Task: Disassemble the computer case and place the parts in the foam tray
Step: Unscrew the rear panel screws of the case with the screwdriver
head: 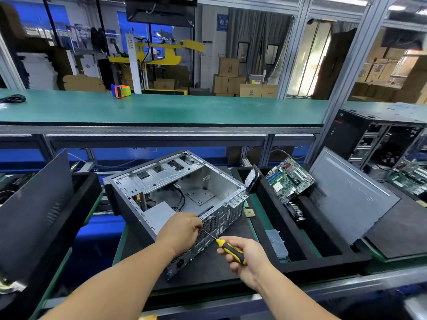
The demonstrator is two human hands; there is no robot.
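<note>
Computer case (pixel 175 195), opened and lying on its side, sits on a dark mat on the tabletop (pixel 256 199), just left of the black foam tray (pixel 323 259). A grey side panel (pixel 351 197) leans in that tray beside a green motherboard (pixel 290 179). Left hand (pixel 182 229) rests curled on the case's rear edge at the vent grille. Right hand (pixel 245 257) grips a yellow-and-black screwdriver (pixel 228 247), tip toward the grille.
</note>
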